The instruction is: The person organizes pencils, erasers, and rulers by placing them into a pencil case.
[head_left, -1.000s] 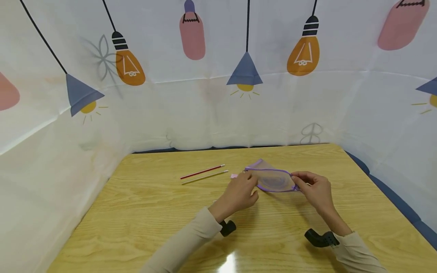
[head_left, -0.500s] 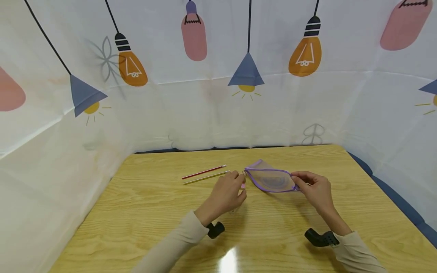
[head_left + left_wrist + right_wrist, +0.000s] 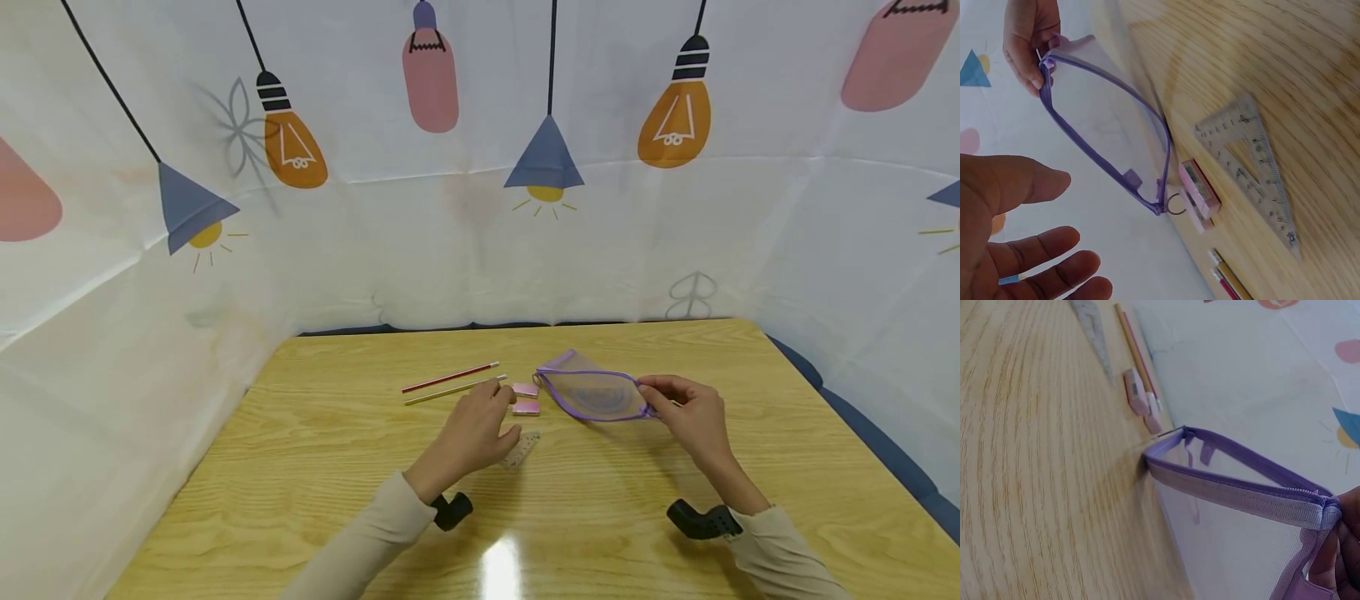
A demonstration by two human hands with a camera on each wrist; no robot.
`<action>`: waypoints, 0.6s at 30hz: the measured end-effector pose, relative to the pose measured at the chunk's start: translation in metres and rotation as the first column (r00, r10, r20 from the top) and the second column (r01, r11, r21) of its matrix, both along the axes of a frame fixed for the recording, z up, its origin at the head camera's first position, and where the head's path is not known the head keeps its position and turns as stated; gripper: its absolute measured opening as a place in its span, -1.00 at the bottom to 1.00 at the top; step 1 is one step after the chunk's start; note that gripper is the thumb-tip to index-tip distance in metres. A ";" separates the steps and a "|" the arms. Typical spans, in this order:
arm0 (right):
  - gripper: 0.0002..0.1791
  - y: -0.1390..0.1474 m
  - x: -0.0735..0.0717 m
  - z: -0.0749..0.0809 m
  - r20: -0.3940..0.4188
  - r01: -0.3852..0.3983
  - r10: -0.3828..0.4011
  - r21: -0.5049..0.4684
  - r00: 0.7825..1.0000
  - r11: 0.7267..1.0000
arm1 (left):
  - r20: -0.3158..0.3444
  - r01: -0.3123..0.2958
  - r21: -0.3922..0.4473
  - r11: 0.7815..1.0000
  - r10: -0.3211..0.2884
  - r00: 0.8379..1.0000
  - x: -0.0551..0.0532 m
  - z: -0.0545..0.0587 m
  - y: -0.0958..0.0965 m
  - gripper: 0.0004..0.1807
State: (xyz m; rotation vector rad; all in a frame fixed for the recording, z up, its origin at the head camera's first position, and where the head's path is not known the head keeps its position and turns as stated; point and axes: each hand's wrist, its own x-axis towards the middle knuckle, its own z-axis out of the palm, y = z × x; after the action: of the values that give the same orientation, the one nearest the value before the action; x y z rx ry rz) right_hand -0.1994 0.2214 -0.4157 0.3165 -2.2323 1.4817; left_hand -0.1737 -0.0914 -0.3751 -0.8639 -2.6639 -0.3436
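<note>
Pinching purple-edged pouch (image 3: pixel 596 393) by one end in right hand (image 3: pixel 688 418), with long opening running toward left hand (image 3: pixel 468 425), empty, loosely spread and nearer to pink sharpeners (image 3: pixel 526 408) lying between it and pouch.

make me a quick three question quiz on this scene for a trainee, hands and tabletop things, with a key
1. Multiple choice: which hand holds the purple-edged mesh pouch? A) left B) right C) neither
2. True or false: the left hand grips the clear plastic triangular ruler.
3. How many small pink rectangular blocks lie on the yellow wooden table?

Key: 1. B, the right hand. 2. False: that hand is empty. 3. Two.
</note>
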 end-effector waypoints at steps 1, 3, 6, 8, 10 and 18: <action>-0.81 0.000 0.000 0.000 0.004 -0.001 0.001 0.000 1.000 1.000 | 0.007 -0.001 0.000 1.000 0.001 1.000 0.000 0.000 -0.001 -0.68; -0.81 0.000 0.000 0.000 0.015 -0.007 0.007 -0.005 1.000 1.000 | 0.019 -0.008 -0.003 1.000 0.008 1.000 0.001 -0.001 -0.003 -0.65; -0.80 0.001 -0.001 0.000 0.033 -0.016 0.016 -0.008 0.999 1.000 | 0.037 -0.015 0.002 1.000 0.015 0.999 0.001 -0.003 -0.007 -0.63; -0.80 0.001 -0.002 0.000 0.039 -0.021 0.021 -0.009 0.999 1.000 | 0.059 -0.017 0.003 1.000 0.017 0.998 0.001 -0.005 -0.009 -0.63; -0.80 0.002 -0.003 -0.001 0.044 -0.021 0.021 -0.009 0.999 1.000 | 0.089 -0.003 0.009 1.000 0.002 0.996 0.001 -0.006 -0.010 -0.62; -0.78 0.001 -0.002 0.000 0.065 -0.013 0.015 -0.024 0.998 1.000 | 0.199 0.050 0.036 0.998 -0.056 0.978 0.000 -0.012 -0.017 -0.62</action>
State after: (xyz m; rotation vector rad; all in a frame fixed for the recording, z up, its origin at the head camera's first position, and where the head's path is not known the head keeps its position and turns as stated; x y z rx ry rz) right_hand -0.2013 0.2227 -0.4155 0.2807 -2.2656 1.5451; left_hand -0.1738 -0.1089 -0.3875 -0.9370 -2.8136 -0.5084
